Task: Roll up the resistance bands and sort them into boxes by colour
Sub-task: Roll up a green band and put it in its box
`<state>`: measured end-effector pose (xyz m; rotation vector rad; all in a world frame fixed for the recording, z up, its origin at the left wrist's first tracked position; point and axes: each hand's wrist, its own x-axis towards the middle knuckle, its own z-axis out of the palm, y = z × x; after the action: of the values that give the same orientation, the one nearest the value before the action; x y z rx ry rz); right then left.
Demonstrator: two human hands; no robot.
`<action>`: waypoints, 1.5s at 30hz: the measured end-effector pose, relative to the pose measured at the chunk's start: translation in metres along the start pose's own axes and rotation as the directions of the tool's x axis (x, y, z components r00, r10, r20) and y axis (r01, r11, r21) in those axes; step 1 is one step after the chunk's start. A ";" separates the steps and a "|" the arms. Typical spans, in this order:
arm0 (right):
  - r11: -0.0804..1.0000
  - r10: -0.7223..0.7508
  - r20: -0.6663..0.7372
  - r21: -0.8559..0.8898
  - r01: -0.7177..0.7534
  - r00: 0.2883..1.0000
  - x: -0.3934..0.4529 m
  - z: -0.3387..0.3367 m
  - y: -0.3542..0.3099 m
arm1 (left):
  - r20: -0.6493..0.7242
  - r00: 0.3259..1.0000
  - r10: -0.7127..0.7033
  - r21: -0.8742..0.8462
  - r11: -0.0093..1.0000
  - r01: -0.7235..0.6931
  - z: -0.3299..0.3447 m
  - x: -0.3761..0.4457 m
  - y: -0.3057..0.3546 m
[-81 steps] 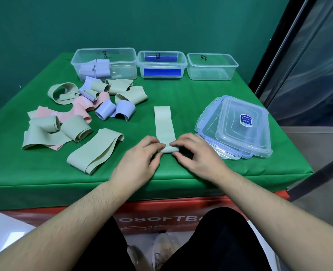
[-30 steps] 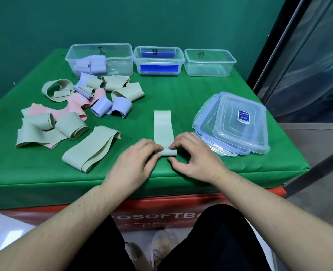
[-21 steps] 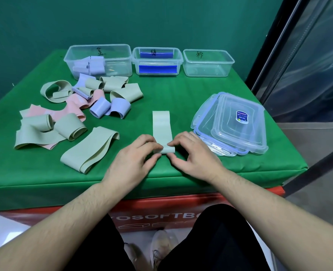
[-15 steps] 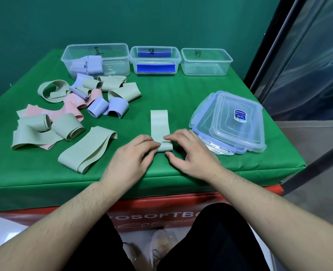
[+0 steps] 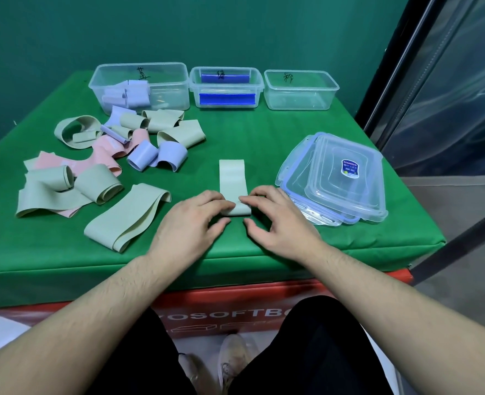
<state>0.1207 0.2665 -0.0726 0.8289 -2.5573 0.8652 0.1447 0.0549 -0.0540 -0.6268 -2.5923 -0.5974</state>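
Green wall behind, green-covered table (image 5: 264,138) in front; a person is seated at its near edge, knees and shoes visible below.

Three clear boxes stand in a row at the far edge. The left box (image 5: 161,81) holds a few rolled lilac bands. The middle box (image 5: 226,87) shows only blue strips front and back; I cannot tell if any band lies inside. The right box (image 5: 299,91) looks bare. A stack of lids (image 5: 341,178) sits right of the work spot, not yet used.

Band in hand: a pale green band (image 5: 232,181) lies flat, running away from the person, its near end turned into a small roll. The left hand (image 5: 190,223) and right hand (image 5: 275,220) flank that roll; curled fingertips of both rest on top of it, thumbs tucked just beneath. Most of its length is still flat.

Left to do, by my judgement: nearly everything. A loose pile (image 5: 101,161) of green, pink and lilac bands sits on the left, some half-curled, and a flat folded green band (image 5: 127,220) lies just beside the left hand. No green or pink looks boxed yet. Early stage.
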 end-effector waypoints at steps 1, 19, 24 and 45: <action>1.000 -0.004 0.001 0.002 0.004 1.000 0.000 0.000 -0.001 | 0.007 1.000 -0.002 0.003 1.000 0.002 0.000 0.001 -0.001; 0.989 -0.143 -0.071 0.022 0.145 0.987 -0.003 -0.004 -0.002 | -0.050 0.999 -0.007 -0.110 0.994 0.001 0.001 -0.014 0.006; 0.987 -0.159 -0.028 0.015 0.160 0.987 -0.005 -0.005 -0.004 | -0.032 0.999 0.004 -0.131 0.991 -0.008 0.001 -0.019 0.007; 0.995 -0.098 -0.045 0.001 0.098 0.994 -0.003 -0.003 -0.004 | 0.073 0.997 -0.006 -0.112 0.994 0.014 0.000 -0.010 0.001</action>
<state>0.1256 0.2676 -0.0697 0.9170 -2.4553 0.8479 0.1535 0.0527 -0.0582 -0.6833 -2.6443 -0.7419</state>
